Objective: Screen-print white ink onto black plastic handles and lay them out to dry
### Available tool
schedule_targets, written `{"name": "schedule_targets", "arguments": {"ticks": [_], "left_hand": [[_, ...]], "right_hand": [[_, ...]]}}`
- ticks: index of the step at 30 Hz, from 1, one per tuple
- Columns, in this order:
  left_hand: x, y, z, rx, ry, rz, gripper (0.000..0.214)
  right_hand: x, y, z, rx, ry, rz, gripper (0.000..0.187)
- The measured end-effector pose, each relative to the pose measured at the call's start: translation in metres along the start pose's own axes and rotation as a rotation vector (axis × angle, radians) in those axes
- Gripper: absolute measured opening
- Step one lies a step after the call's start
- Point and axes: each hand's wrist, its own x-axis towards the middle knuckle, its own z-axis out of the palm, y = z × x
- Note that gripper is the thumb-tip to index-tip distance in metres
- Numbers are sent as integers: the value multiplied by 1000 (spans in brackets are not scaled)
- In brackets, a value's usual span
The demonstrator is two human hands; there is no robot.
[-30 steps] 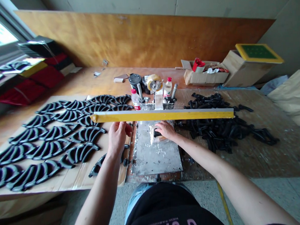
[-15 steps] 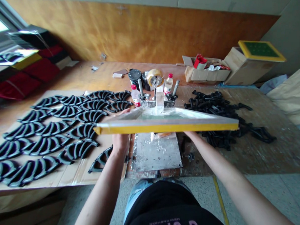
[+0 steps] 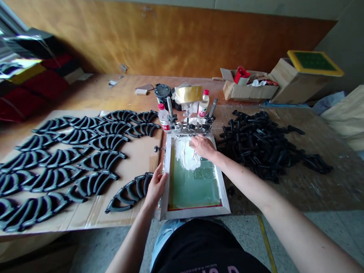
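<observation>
A screen-printing frame (image 3: 195, 211) lies flat on the bench in front of me, its green mesh (image 3: 195, 185) facing up with a smear of white ink (image 3: 185, 156) at the far end. My left hand (image 3: 156, 186) grips the frame's left rail. My right hand (image 3: 202, 146) reaches over the far end of the mesh, fingers closed beside the white ink; what it holds is hidden. One black curved plastic part (image 3: 128, 193) lies just left of the frame.
Rows of black curved parts (image 3: 66, 156) cover cardboard on the left. A loose heap of black parts (image 3: 266, 143) sits to the right. Bottles (image 3: 162, 117), a black tub (image 3: 163, 92) and a tape roll (image 3: 188, 93) stand behind the frame's hinge. Cardboard boxes (image 3: 293, 83) are at the back right.
The frame swung down from raised to flat on the bench. My left hand moved to its left rail. My right hand came out from underneath and now rests on the mesh.
</observation>
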Motion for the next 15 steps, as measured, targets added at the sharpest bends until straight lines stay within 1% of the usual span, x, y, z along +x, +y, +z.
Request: {"name": "schedule_targets", "arguments": {"ticks": [2, 4, 6, 7, 9, 12, 13, 15], "left_hand": [[2, -4, -2, -2, -13, -9, 77], [1, -6, -3, -15, -18, -12, 75], [0, -6, -3, -29, -19, -12, 75], [0, -5, -3, -36, -22, -13, 75], [-1, -3, -2, -49, -24, -19, 76], [-2, 2, -2, -65, -24, -31, 76], [-3, 4, -2, -71, -25, -36, 76], [-5, 8, -2, -84, -25, -41, 75]], "right_hand": [[-20, -3, 0, 10, -39, -141, 11], [-37, -2, -7, 67, -78, -323, 13], [-45, 1, -16, 129, -121, -458, 12], [-45, 2, -19, 151, -139, -484, 10], [-41, 4, -21, 159, -132, -452, 9], [-40, 1, -10, 114, -32, -366, 16], [-44, 0, -6, 107, -5, -372, 18], [-53, -2, 1, 126, 1, -420, 20]]}}
